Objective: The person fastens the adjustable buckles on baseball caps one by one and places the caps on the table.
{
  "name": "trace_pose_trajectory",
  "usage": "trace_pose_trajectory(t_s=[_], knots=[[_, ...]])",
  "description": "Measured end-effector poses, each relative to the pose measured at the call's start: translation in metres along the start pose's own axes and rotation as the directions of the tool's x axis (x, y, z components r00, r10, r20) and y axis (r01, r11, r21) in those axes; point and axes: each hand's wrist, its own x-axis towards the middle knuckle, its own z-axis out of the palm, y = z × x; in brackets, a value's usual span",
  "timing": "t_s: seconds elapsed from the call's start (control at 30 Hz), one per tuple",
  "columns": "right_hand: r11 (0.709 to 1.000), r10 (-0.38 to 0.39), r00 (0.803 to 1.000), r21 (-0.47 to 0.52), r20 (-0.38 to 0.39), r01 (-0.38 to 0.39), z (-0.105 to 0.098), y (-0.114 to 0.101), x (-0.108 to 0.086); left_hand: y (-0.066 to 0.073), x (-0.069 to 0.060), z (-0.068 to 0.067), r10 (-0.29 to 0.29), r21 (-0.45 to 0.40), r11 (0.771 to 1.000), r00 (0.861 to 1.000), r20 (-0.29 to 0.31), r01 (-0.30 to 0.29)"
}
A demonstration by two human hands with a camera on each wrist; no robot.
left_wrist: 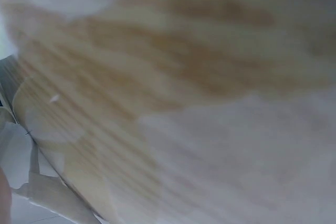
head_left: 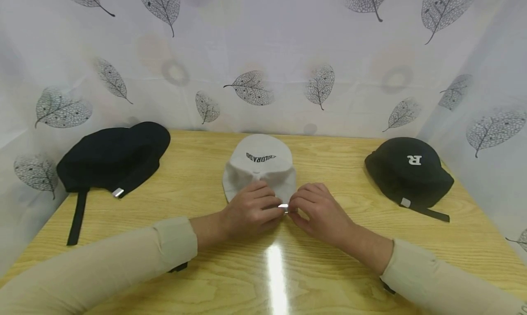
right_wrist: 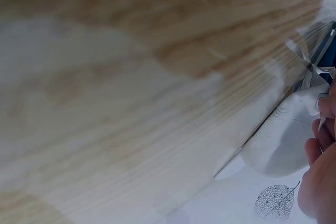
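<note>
A light grey cap [head_left: 261, 150] with dark COLORADO lettering sits at the middle of the wooden table. My left hand [head_left: 253, 207] lies over its near side, fingers curled at the edge beside a shiny metal buckle [head_left: 283, 207]. On the buckle's other side, my right hand [head_left: 319, 209] pinches the strap with thumb and fingertips. The right wrist view shows the pale cap [right_wrist: 278, 148] and a thin strap end [right_wrist: 322, 123] between the fingers of that hand [right_wrist: 323, 177]. My left fingertips hide part of the strap. In the left wrist view, mostly blurred tabletop appears.
At the left lies a black cap [head_left: 107, 157] with its strap [head_left: 77, 216] hanging loose and a metal buckle [head_left: 118, 192]. Another black cap [head_left: 403, 173], bearing a white R, stands at the right. Behind the table [head_left: 197, 159] hangs a leaf-patterned curtain [head_left: 263, 40].
</note>
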Motion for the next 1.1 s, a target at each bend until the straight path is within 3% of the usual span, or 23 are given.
trace_pose_trajectory(t_s=[0.53, 1.1], knots=[[1.000, 0.010, 1.000, -0.011, 0.002, -0.010, -0.0012, -0.0001, 0.0006, -0.0009, 0.0012, 0.0001, 0.007, -0.005, 1.000, 1.000, -0.017, -0.007], [0.999, 0.030, 1.000, -0.025, 0.007, -0.030, -0.0018, 0.0014, -0.0004, -0.0016, 0.0022, -0.0004, -0.004, 0.001, 1.000, 1.000, 0.001, 0.004]])
